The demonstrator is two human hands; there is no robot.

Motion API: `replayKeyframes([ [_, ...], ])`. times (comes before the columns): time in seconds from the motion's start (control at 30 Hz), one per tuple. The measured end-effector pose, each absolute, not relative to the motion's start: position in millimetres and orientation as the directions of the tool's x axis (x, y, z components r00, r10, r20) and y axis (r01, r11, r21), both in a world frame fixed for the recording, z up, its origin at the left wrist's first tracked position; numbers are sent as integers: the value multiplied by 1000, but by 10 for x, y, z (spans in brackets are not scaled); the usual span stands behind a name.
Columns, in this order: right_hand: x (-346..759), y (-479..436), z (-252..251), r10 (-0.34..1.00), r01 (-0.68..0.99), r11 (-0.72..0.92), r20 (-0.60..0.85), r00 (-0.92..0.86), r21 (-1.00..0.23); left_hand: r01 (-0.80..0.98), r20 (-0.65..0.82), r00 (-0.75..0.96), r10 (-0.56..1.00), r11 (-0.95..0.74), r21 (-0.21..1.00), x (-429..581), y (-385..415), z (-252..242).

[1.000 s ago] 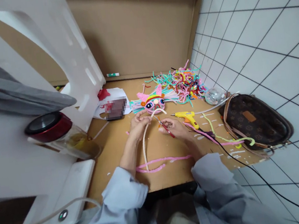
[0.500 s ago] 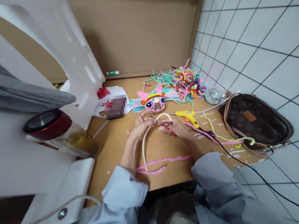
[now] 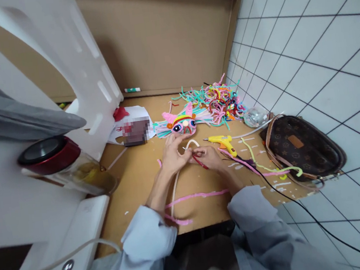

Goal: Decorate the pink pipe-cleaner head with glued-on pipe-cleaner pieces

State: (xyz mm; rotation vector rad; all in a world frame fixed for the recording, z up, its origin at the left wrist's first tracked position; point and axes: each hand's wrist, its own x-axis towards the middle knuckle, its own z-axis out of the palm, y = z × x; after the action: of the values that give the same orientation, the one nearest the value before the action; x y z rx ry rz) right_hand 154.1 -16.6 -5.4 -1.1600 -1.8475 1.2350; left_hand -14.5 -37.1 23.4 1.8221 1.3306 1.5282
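My left hand (image 3: pixel 172 156) is closed on a cream pipe cleaner (image 3: pixel 192 143), which loops above the fingers and trails down to the table's front edge. My right hand (image 3: pixel 211 158) grips red-handled scissors (image 3: pixel 201 162), their metal blades mostly hidden by the fingers. Both hands meet at the pipe cleaner. Just beyond them lies a pink animal head (image 3: pixel 183 126) with pointed ears, big eyes and a striped band. Beneath my forearms, pink pipe cleaners (image 3: pixel 197 196) rest on the wooden table (image 3: pixel 129 181).
A yellow glue gun (image 3: pixel 222 141) lies right of my hands, its black cord running off the front right. Behind it is a tangled pile of coloured pipe cleaners (image 3: pixel 218 103). A brown bag (image 3: pixel 304 147) stands by the tiled wall; a red-lidded jar (image 3: pixel 71 162) is at left.
My hands have drawn closer together around the cream pipe cleaner, and the scissor blades show less. A lower pink pipe cleaner end has shifted nearer the table's front edge. The view has moved slightly.
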Motion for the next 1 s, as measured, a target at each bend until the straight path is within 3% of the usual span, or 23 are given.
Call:
replayKeyframes([
  [0.17,1533,-225,51,907,405,158,-30,-420,-901,417,491,4,871,-448,791,-142,-329,154],
  [0.53,1552,-221,4,925,475,211,17,-380,-854,277,442,-218,870,-379,883,-132,-375,183],
  [0.63,1563,-233,40,934,604,245,17,-357,-759,268,484,-396,780,-406,874,-164,-377,179],
  [0.73,1569,-237,88,961,776,239,26,-277,-583,231,473,-570,672,-422,877,-200,-346,154],
  [0.83,1567,-240,127,961,851,269,74,-265,-452,186,442,-636,632,-431,883,-213,-307,135],
  [0.93,1568,-255,172,972,893,230,41,-232,-386,-3,324,-515,794,-380,925,-215,-315,162],
  [1.0,1579,-266,206,982,920,177,-4,-190,-349,-182,145,-161,976,-173,968,-218,-361,205],
])
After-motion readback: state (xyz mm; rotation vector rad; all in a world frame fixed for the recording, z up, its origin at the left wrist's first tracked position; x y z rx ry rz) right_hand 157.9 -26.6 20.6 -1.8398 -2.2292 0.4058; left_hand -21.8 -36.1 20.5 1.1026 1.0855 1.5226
